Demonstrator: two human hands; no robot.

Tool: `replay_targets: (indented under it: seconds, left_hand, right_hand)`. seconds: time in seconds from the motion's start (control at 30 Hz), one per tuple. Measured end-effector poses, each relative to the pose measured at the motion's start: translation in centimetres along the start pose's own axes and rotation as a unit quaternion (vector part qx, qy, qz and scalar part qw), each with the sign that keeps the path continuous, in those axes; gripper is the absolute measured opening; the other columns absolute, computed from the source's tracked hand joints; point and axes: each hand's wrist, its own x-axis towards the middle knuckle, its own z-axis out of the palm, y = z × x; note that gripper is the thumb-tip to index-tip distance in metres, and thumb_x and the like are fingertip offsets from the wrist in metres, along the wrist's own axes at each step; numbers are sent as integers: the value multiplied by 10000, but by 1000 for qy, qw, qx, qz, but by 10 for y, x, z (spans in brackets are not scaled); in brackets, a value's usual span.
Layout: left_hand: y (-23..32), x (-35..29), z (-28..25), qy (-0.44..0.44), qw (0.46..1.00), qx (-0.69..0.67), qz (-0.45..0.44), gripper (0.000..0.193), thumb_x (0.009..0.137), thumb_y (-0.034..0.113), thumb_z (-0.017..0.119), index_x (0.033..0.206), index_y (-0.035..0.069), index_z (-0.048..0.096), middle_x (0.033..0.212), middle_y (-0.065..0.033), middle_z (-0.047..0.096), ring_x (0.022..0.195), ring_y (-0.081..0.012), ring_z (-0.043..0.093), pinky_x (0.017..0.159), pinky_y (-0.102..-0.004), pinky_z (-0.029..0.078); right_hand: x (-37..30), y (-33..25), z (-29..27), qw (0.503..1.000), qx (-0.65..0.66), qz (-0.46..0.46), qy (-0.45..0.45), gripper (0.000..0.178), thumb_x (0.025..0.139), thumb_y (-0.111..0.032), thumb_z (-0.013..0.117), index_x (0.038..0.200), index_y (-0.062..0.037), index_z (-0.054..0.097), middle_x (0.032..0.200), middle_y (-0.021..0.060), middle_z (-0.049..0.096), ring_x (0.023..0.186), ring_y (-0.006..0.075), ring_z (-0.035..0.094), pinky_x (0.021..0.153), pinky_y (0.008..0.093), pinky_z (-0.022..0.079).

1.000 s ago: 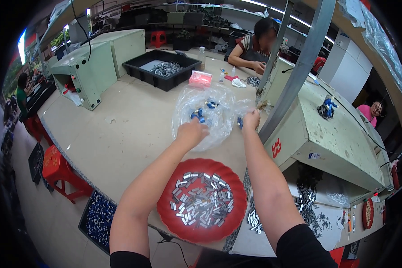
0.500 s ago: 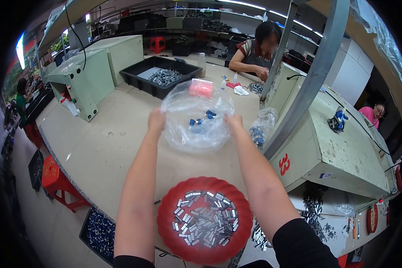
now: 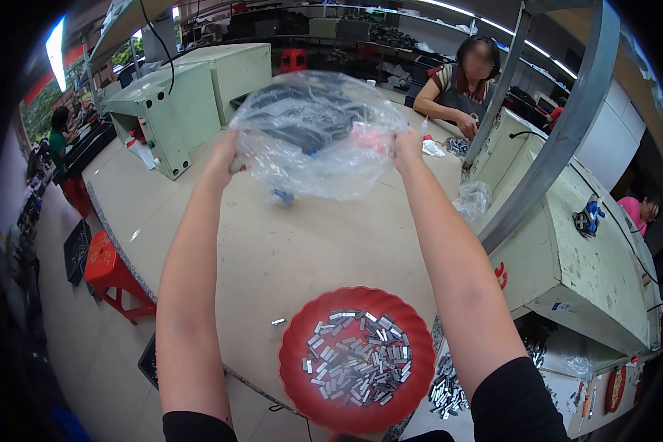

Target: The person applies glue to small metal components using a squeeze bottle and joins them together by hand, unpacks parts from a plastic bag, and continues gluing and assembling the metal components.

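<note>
A large clear plastic bag [image 3: 324, 173] is stretched between my two hands above the tabletop. My left hand [image 3: 225, 158] is closed on its left edge, and my right hand [image 3: 407, 149] grips the right edge. Small blue parts [image 3: 282, 196] show at the bag's lower left; whether they lie inside it or beneath it I cannot tell. Through the film a dark tray and something pink show blurred. Close to me stands a red scalloped bowl [image 3: 291, 368] holding many small silvery metal pieces [image 3: 361, 361].
A loose metal piece [image 3: 278, 322] lies left of the bowl. Pale green cabinets [image 3: 195, 99] stand at the back left, and another cabinet [image 3: 589, 272] at the right behind a metal post [image 3: 552, 162]. Across the table a co-worker [image 3: 460, 88] handles small parts. A crumpled clear bag [image 3: 473, 200] lies at the right.
My hands have moved farther apart and the bag has risen away from me, now covering the dark tray. The blue parts have shifted to the bag's lower left. The view has turned slightly left.
</note>
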Motion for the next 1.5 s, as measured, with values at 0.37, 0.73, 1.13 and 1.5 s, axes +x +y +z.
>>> replay_targets:
  seconds: [0.37, 0.73, 1.13, 1.5]
  left_hand:
    - [-39, -115, 3, -129, 939, 316, -39, 470, 857, 446, 417, 947, -2, 524, 540, -38, 464, 417, -96, 427, 389, -248, 333]
    - [-47, -141, -29, -36, 971, 232, -50, 531, 880, 464, 340, 1006, -23, 512, 554, -52, 480, 445, -114, 467, 431, -250, 367]
    - [-106, -133, -40, 2, 998, 30, 47, 386, 910, 347, 338, 985, 10, 511, 688, -67, 555, 569, -134, 527, 565, -254, 413]
    - [-121, -127, -46, -22, 999, 36, 32, 380, 915, 327, 323, 965, 3, 513, 645, -75, 563, 571, -144, 540, 570, -259, 429]
  right_hand:
    - [-152, -6, 25, 844, -271, -386, -256, 395, 714, -27, 486, 1105, -75, 460, 1043, 146, 530, 995, 297, 491, 867, 373, 377]
    - [-155, 50, 65, 825, -425, -205, -311, 209, 749, -156, 502, 911, -88, 616, 921, 146, 605, 876, 302, 568, 778, 406, 432]
    - [-152, 32, 57, 876, -204, -28, -436, 339, 772, -73, 484, 1110, -49, 499, 910, 143, 604, 850, 230, 601, 694, 323, 493]
    - [-171, 5, -5, 792, 437, 270, -329, 306, 881, -157, 440, 1142, -3, 401, 1094, 173, 523, 1058, 302, 499, 874, 359, 450]
